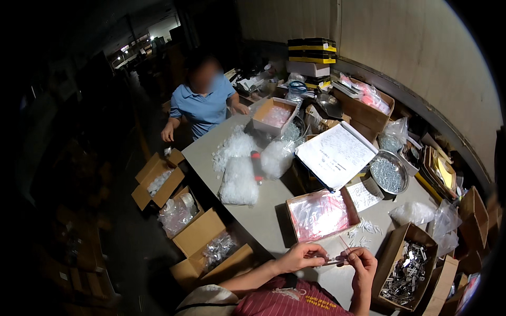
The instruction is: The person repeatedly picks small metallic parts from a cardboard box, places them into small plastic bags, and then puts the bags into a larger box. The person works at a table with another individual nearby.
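Close to my body, at the table's near edge, both hands are raised and pinched together. My left hand is closed, its fingertips by a small dark, narrow piece. Facing it, my right hand is closed on a small clear plastic bag with a red line along it. The narrow piece lies between the two sets of fingertips; whether it is inside the bag I cannot tell. Just beyond my hands is an open carton of clear bags with red lines. Small white plastic pieces lie scattered beside it.
At my right stands a carton of metal clips. A metal bowl of small silvery parts and a written-on pad are farther back. Across the table, a person in blue is near white plastic pieces. Open cartons flank the left edge.
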{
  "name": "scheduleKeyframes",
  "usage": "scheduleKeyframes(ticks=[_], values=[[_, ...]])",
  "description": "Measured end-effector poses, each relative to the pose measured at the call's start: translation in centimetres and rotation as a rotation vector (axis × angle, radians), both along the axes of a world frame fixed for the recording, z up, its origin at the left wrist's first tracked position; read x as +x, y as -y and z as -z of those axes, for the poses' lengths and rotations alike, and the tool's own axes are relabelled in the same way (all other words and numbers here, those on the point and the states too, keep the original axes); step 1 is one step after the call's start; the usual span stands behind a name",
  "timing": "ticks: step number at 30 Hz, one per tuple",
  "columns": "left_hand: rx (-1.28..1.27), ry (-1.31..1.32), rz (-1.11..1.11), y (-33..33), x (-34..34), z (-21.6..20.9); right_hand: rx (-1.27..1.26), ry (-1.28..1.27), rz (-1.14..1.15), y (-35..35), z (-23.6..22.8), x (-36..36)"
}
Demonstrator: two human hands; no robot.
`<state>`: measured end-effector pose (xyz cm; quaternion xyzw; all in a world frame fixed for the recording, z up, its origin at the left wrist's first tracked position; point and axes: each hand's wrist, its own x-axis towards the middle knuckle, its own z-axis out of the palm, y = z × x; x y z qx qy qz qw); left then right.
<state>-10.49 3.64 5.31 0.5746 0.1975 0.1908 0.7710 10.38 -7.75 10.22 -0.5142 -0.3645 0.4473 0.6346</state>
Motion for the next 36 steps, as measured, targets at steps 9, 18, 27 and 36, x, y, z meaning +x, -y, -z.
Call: scheduleKeyframes(ticks=[9, 18, 27, 36], values=[[-0.223, 0.189, -0.761, -2.8, -8.1, 0.4, -0.100, 0.473, -0.092, -11.0, 7.3, 1.8], [-0.225, 0.054, -1.295, -2.1, -21.0, 5.3, -0.169, 1.353, -0.085, -19.2, 13.0, 0.4], [-0.184, 0.020, -1.499, -2.5, -24.6, 5.8, -0.180, 0.797, -0.106, -16.1, 10.7, 2.9], [-0.230, 0.102, -1.494, -2.2, -25.3, 7.0, -0.150, 0.203, -0.052, -14.4, 6.9, 2.5]])
